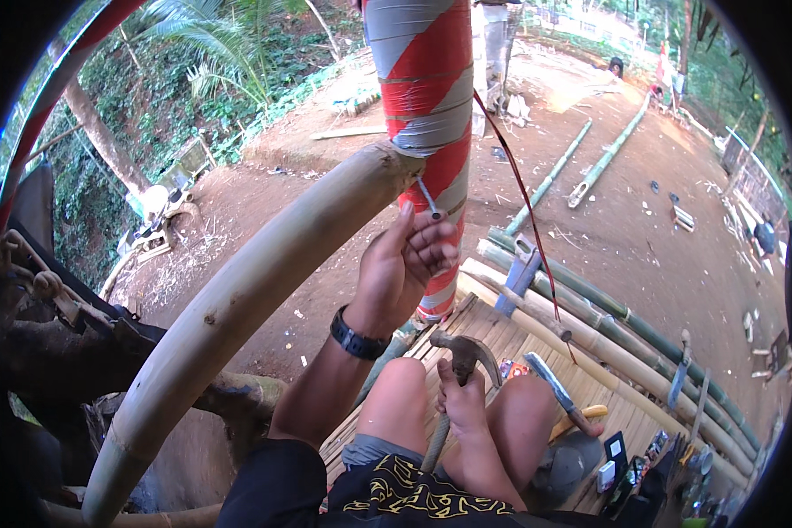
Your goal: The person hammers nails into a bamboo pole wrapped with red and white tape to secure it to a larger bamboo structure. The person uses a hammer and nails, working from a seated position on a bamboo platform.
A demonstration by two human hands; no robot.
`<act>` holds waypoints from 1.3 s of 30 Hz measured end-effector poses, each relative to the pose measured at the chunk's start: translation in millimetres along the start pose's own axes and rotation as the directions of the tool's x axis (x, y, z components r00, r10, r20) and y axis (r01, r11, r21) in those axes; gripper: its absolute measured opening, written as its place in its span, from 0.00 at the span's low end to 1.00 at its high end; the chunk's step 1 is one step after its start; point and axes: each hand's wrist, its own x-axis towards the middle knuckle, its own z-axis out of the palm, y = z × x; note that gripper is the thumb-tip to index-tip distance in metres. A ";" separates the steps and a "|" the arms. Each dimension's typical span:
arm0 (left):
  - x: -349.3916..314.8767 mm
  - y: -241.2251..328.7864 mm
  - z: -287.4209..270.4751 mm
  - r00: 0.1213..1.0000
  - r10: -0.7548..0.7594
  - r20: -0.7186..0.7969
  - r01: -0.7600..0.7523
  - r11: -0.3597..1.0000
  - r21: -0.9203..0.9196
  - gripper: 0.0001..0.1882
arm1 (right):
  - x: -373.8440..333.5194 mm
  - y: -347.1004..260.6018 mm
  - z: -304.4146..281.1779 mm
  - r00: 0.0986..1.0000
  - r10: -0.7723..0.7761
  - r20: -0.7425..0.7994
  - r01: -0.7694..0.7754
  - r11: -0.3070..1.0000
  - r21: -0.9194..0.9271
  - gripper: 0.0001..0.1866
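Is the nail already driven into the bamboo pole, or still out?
Still out. The left hand pinches the nail, its whole length visible, tip at the bamboo pole; the right hand holds the hammer low.

Bamboo-slat platform [502,339] w/ knife [559,396], blue saw [519,273] (small tools at right edge).

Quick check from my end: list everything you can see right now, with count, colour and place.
nail: one, grey, pinched at the joint of the curved pole and the post
bamboo pole: one, pale tan, curving from lower left up to the post
post: one, red and silver stripes, upright at centre
hammer: one, dark steel head, between the knees
bamboo platform: one, tan slats, underfoot
knife: one, grey blade, on the platform by the right knee
wristwatch: one, black, left wrist
left hand: holds the nail against the post
right hand: grips the hammer handle
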 end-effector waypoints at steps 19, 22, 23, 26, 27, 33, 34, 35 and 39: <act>17.9 1.0 21.5 0.992 0.126 0.003 -0.126 0.992 -0.027 0.09 | 7.2 -4.4 0.1 1.000 0.004 -0.014 -0.004 1.000 0.002 0.16; 11.1 5.0 23.5 0.992 0.125 -0.028 -0.125 0.992 0.006 0.06 | 7.3 -5.0 1.9 0.999 -0.003 -0.054 0.003 1.000 -0.005 0.16; 10.4 8.0 29.6 0.992 0.118 -0.046 -0.118 0.993 0.001 0.06 | 7.0 -7.5 3.2 0.998 -0.007 -0.067 0.006 1.000 -0.004 0.17; 8.8 4.4 47.9 0.965 0.132 -0.227 -0.142 0.989 -0.028 0.07 | 5.7 -13.0 4.3 0.997 0.032 -0.065 -0.031 0.999 0.009 0.16; 7.5 3.7 49.5 0.952 0.145 -0.270 -0.155 0.988 -0.018 0.07 | 6.9 -12.0 5.3 0.998 0.030 -0.062 -0.030 1.000 0.003 0.16; 4.3 9.1 30.7 0.987 0.144 -0.070 -0.118 0.950 0.291 0.08 | 24.0 0.5 -5.2 0.995 -0.006 -0.096 0.006 1.000 0.000 0.16; 5.1 10.4 26.7 0.991 0.106 -0.086 -0.090 0.980 0.176 0.08 | 23.9 0.2 -5.0 0.996 0.016 -0.085 -0.013 0.999 0.031 0.16; 5.8 11.4 25.6 0.989 0.103 -0.103 -0.085 0.984 0.159 0.08 | 23.9 -1.4 -4.5 0.996 0.038 -0.075 -0.033 0.998 0.062 0.17; -0.4 11.6 27.4 0.972 0.125 -0.201 -0.080 0.973 0.218 0.07 | 21.4 -6.3 -1.7 0.995 0.090 -0.052 -0.082 0.987 0.135 0.17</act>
